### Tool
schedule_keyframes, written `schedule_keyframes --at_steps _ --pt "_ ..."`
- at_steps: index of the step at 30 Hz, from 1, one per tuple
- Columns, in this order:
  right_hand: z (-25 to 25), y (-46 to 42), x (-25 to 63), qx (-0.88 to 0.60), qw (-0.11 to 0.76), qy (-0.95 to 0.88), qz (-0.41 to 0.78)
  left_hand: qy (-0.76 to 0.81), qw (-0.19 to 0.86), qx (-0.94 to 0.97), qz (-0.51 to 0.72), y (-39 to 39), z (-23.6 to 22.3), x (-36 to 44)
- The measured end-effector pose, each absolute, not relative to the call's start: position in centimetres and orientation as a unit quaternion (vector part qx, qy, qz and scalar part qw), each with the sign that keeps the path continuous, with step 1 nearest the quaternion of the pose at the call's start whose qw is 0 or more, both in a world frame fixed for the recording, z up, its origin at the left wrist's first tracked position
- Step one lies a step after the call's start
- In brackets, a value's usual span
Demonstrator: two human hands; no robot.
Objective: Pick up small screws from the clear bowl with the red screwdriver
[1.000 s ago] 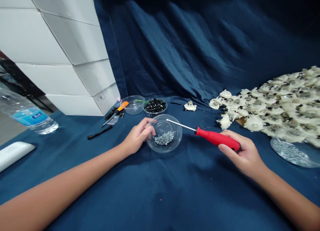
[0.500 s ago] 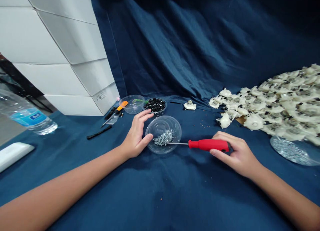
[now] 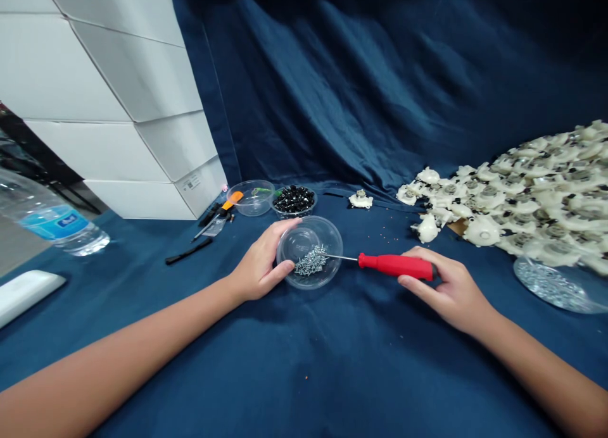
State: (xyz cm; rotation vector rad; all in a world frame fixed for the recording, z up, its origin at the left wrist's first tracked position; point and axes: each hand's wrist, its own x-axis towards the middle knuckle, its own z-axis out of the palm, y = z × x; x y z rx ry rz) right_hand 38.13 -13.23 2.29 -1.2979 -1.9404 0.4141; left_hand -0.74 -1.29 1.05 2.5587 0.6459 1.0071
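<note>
A clear plastic bowl (image 3: 334, 238) holds a heap of small silver screws (image 3: 311, 261). My left hand (image 3: 263, 261) grips the bowl by its left side, thumb on the near rim and fingers around the far side. In my right hand (image 3: 444, 286) is a screwdriver (image 3: 396, 265) with a red handle, held nearly level. Its thin shaft points left over the bowl's rim, and the tip is at the screws. Whether a screw clings to the tip is too small to tell.
Behind the bowl stands a tub of black parts (image 3: 294, 200) beside a clear lid (image 3: 251, 199). Many cream plastic parts (image 3: 522, 204) pile up at right, near a bag of screws (image 3: 551, 285). White boxes (image 3: 156, 147) and a water bottle (image 3: 57, 219) stand at left.
My left hand has closed from an open pose beside the bowl onto its rim. The screwdriver's tip has risen slightly within the screws, and its handle has tipped down a little.
</note>
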Motion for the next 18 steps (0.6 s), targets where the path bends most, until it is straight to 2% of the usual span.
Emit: schedule_keyframes --at_steps 12,18 --pt "2.14 -13.71 37.76 -0.504 0.329 -0.778 0.180 0.187 0.137 0.913 0.337 -0.99 0.81 -0.76" --pt "2.09 -14.21 37.57 -0.493 0.355 -0.776 0.171 0.186 0.151 0.918 0.316 -0.83 0.73 -0.77"
